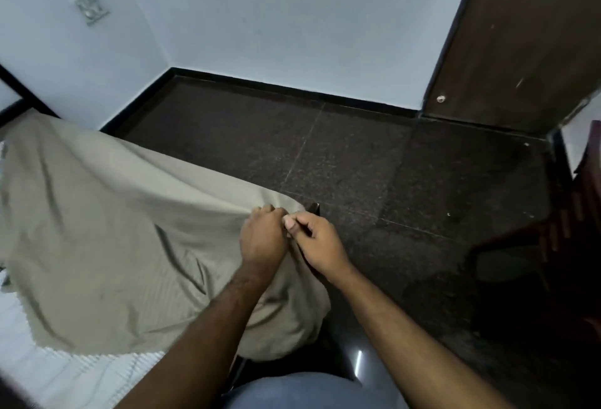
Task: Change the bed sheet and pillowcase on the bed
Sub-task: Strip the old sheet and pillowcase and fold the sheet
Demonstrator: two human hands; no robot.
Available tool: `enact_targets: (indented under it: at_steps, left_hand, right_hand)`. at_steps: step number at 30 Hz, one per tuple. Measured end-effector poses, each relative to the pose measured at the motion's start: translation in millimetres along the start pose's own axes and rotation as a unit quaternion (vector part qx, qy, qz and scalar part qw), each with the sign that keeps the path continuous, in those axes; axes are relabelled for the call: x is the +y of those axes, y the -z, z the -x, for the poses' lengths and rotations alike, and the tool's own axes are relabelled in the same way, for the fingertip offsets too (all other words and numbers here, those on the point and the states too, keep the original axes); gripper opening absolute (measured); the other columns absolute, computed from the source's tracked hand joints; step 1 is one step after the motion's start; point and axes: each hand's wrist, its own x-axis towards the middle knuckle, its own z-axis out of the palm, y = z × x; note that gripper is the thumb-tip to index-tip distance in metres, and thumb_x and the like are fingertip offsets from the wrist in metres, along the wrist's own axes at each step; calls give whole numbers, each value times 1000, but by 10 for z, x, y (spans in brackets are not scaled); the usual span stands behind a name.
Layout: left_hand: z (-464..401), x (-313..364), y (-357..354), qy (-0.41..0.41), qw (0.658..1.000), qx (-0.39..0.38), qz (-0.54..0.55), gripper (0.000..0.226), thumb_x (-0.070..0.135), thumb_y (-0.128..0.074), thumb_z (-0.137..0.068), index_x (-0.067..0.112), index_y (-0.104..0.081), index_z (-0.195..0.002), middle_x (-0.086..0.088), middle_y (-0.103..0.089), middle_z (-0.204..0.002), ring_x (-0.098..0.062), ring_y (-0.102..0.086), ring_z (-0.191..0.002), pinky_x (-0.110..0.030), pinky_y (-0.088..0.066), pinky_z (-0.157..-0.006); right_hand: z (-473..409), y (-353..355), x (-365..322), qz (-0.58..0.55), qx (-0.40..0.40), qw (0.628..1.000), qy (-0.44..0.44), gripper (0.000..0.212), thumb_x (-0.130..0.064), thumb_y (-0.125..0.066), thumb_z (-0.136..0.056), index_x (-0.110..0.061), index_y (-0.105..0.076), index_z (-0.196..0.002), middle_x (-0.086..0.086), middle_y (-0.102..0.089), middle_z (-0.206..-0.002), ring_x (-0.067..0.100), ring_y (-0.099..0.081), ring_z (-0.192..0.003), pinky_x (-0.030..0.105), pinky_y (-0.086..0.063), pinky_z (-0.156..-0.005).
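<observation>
One beige bed sheet [107, 239] in view, bunched up and draped over the corner of the bed, with its lower edge hanging down the side and a loose pinked edge trailing across the white mattress [65, 373] at the bottom left. Only one sheet here, and no pillow or pillowcase anywhere in the shot.

Two hands, both bare, both working the same spot at the bed corner. The left hand [261, 236] has its grip closed around a gathered fold of the sheet, knuckles up, fabric pulled taut into creases running back from it. The right hand [317, 244] sits right beside it, touching, thumb and forefinger pinched together at the sheet's corner edge; the bit of cloth in that pinch is mostly hidden behind the fingers.

A dark bed post [313, 208] just pokes out past the hands.

Room-wise: a wide stretch of dark stone floor [374, 164] opens to the right of the bed, bounded by two pale walls with black skirting. One brown door [520, 37] stands at the top right. One dark wooden chair [566, 246] sits at the far right edge, well apart from the bed. One switch plate [92, 8] on the left wall.
</observation>
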Motion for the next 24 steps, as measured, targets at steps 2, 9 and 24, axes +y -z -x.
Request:
enact_targets:
  at_steps: [2,9,24]
  left_hand:
    - [-267,29,-2,1,998,63,-30,13,30,-58,-91,23,-68,-93,0,-64,-98,-28,-53,-101,-42,-41,-81]
    - [-1079,184,165,-7,970,85,228,37,38,-43,-101,18,-47,-71,5,-54,-64,-26,-60,-73,-43,-46,-71]
    - [-1724,-219,595,185,816,192,513,48,37,-48,-107,7,-52,-70,-2,-56,-58,-12,-55,-58,-34,-47,-56]
  right_hand:
    - [-193,99,78,-33,27,999,-24,28,-29,-52,-105,-12,-72,-94,4,-71,-90,24,-67,-89,37,-52,-81]
    - [-911,219,656,163,-45,973,-159,25,-30,-60,-89,-28,-63,-113,-3,-69,-105,15,-66,-96,41,-55,-88]
    - [-2446,32,1275,95,-6,980,-175,18,-22,-54,-101,-27,-66,-90,-9,-68,-90,16,-62,-87,28,-40,-73]
